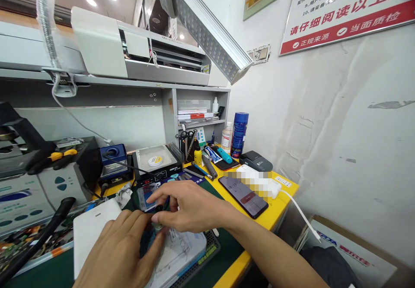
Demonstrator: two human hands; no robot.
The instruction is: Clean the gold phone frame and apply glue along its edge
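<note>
My left hand (125, 245) is closed around a small clear bottle (157, 226), which is mostly hidden by the fingers. Over it, my right hand (184, 206) pinches the dark cap (158, 209) between thumb and fingers. Whether the cap is on or off the bottle I cannot tell. Beneath both hands lies a white, printed flat thing (178, 251), set on a dark perforated tray (207, 253). A white tablet-like device (92, 227) lies to the left of my left hand. Just beyond the fingers is a small clear plastic box (144, 196).
A phone (244, 196) lies on the yellow table edge (287, 193). Behind are a blue spray can (240, 134), a yellow bottle (197, 156) and a hot plate (157, 162). A black hose (52, 227) crosses the left side. A lamp (207, 29) hangs overhead.
</note>
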